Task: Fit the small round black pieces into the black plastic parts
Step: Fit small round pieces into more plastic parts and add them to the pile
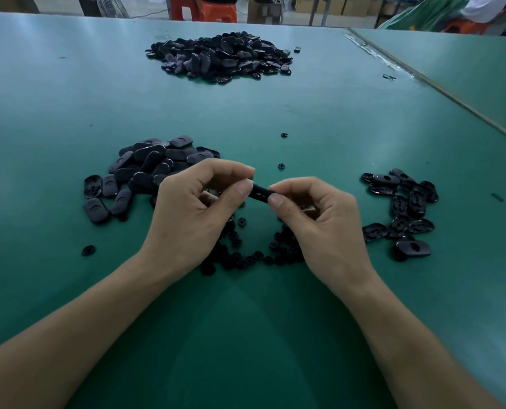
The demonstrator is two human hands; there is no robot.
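Our left hand (192, 211) and right hand (322, 219) pinch one black plastic part (260, 192), probably steadying it for fitting. Round pieces (254, 256) lie beneath, handy.

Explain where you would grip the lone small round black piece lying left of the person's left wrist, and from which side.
Pinch the small round black piece across opposite sides of its rim, coming down from above. It seems to lie flat and alone on the green table, so its edge is free all round; being round, any pair of opposite sides should serve.
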